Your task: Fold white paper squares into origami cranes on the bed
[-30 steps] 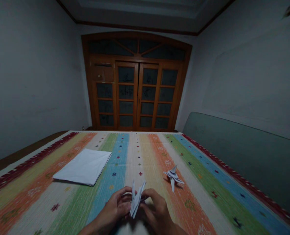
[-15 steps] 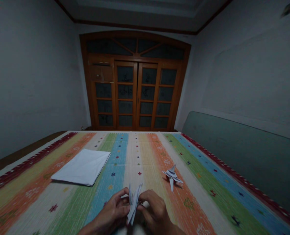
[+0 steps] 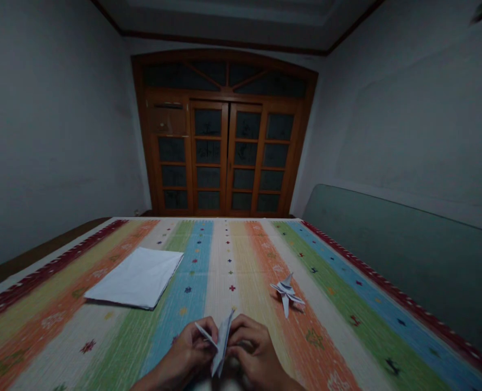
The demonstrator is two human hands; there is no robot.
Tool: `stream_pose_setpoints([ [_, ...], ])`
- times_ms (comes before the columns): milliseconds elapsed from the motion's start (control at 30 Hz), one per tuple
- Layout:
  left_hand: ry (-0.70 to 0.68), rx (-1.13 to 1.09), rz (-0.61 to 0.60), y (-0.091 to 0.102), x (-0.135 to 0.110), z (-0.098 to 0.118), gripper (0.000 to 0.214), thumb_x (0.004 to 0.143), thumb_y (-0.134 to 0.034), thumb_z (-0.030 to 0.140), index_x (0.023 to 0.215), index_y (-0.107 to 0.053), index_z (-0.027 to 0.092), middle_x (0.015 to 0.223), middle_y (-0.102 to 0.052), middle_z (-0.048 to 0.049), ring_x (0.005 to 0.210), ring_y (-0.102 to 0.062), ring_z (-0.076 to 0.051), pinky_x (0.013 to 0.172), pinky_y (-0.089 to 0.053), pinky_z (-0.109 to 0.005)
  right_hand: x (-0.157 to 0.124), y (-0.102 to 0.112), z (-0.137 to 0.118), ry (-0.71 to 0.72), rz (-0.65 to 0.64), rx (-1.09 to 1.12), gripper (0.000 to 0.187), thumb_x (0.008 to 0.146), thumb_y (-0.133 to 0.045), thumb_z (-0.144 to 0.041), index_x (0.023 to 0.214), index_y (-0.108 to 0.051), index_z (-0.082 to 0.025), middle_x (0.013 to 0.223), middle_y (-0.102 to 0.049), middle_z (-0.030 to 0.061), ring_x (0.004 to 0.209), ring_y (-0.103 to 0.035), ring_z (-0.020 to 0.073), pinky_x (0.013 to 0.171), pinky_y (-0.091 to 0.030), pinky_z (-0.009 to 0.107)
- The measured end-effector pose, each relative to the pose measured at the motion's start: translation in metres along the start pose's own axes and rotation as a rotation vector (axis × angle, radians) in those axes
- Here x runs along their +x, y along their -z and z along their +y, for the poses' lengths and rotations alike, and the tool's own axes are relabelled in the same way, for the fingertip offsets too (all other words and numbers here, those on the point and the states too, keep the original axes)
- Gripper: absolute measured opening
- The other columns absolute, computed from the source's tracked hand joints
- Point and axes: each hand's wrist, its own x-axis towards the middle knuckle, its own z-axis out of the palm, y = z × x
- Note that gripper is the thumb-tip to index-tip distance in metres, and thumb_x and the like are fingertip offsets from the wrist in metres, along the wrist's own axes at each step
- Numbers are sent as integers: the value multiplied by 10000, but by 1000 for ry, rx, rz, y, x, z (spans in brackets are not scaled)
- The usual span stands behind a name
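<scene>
In the head view, the left hand (image 3: 186,347) and the right hand (image 3: 253,347) sit at the bottom centre of the frame, close together. Both grips are closed on a narrow folded white paper model (image 3: 223,343), pinching it from either side between fingers and thumbs. The model stands almost upright and tilts slightly, with a thin paper point (image 3: 205,334) sticking out toward the left among the left hand's fingers. Above and right of the hands, a finished paper origami figure (image 3: 286,291) lies on a striped woven cover (image 3: 233,255), well apart from them. A stack of white paper sheets (image 3: 137,277) lies left of centre on the same cover. Beyond the cover stands a brown wooden glazed double door (image 3: 222,157), upper centre, and a grey-green padded panel (image 3: 404,260) runs along the right edge.
</scene>
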Motion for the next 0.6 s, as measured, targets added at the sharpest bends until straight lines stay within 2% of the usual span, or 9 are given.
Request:
stream_pose_setpoints([
  [167,-91,9,10,1,6,-5,269,555,-833,89,640,-593,177,709,-672,2,641,-594,-146,575,-387,-216,3,-2,2,-118,26,156,256,637,-695,-13,631,-801,-246,721,-739,14,719,-693,176,687,-519,255],
  [333,-125,23,-19,4,10,-9,317,552,-889,157,606,-577,173,757,-696,-22,702,-619,-166,614,-415,-224,3,-6,3,-199,28,234,170,642,-717,-62,637,-793,-215,667,-728,9,664,-662,162,651,-506,236],
  [467,-160,67,43,-1,9,-9,389,537,-923,200,609,-540,179,735,-671,-6,665,-593,-153,596,-413,-216,1,-9,1,-307,84,289,99,617,-772,-120,677,-789,-197,696,-748,21,667,-673,182,655,-525,257],
  [600,-168,122,120,-9,4,-2,366,588,-902,226,652,-544,192,814,-668,-12,708,-600,-178,596,-438,-229,0,-10,0,-316,108,263,127,631,-708,-139,709,-791,-196,733,-763,32,714,-691,204,713,-542,287],
])
